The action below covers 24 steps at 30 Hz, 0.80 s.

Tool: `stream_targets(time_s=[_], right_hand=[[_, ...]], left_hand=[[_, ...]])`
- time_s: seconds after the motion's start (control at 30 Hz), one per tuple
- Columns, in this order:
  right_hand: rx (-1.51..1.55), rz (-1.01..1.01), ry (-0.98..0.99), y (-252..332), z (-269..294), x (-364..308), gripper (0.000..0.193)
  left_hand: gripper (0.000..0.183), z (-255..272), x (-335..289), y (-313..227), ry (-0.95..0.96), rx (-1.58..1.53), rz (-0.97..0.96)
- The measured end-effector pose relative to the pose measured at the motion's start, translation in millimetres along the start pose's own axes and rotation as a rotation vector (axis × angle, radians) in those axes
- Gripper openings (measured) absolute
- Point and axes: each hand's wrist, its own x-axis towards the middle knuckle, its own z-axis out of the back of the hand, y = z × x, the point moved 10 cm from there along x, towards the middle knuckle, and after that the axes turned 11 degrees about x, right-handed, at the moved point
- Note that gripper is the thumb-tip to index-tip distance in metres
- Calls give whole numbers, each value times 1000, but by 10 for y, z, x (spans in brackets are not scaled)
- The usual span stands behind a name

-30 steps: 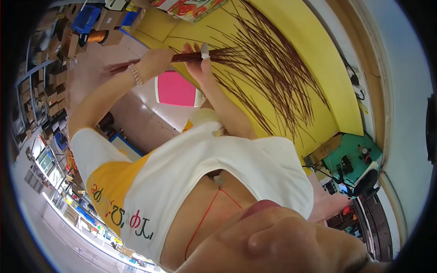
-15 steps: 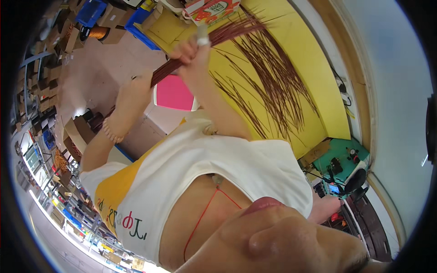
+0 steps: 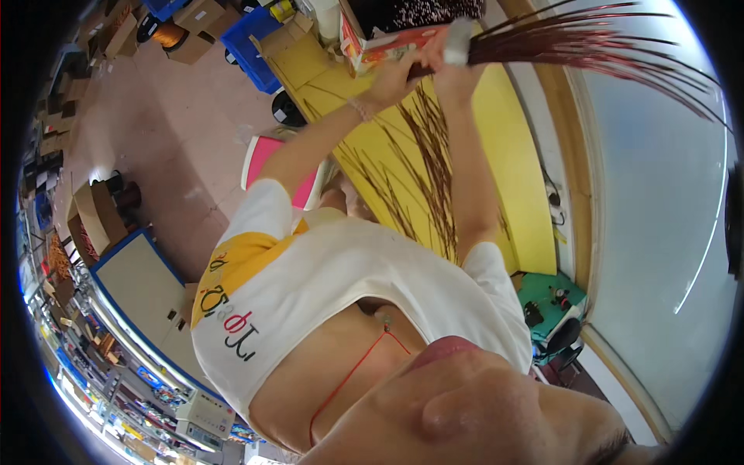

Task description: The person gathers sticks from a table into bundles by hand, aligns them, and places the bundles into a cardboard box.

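A bundle of thin, dark red-brown wires (image 3: 535, 48) is raised above the far side of the yellow table (image 3: 521, 167), its loose ends fanning out to the right. My right hand (image 3: 456, 76) is closed around the bundle, with a white wrap at its thumb side. My left hand (image 3: 394, 84) grips the same bundle just to the left, close against the right hand; its fingers are partly hidden. More brown wires (image 3: 428, 143) lie loose across the table below, partly covered by my right forearm.
A red-and-white printed box (image 3: 372, 50) stands at the table's far end, beside a dark tray (image 3: 418, 14) of white-tipped pieces. On the left are a blue bin (image 3: 246, 48), a black spool (image 3: 288, 110) and a pink-seated stool (image 3: 267, 151). A pale wall (image 3: 659, 194) bounds the right.
Both hands have moved right and farther out with the bundle. My left hand has come up close to the right one, and the wire ends now spread over the wall side.
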Motion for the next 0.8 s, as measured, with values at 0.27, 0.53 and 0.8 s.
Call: stream_targets(time_s=[0.27,0.53,0.8], right_hand=[[-178,-125,-174,-1582,880,-400,27],[-363,-189,-154,-1834,815,-522,21],[-193,-133,69,-1482,186,-306,35]], left_hand=[[23,-735,-610,1249,-71,-53,334],[37,-444,-534,1116,-205,-152,318],[29,-388,-623,1272,-333,-88,232]])
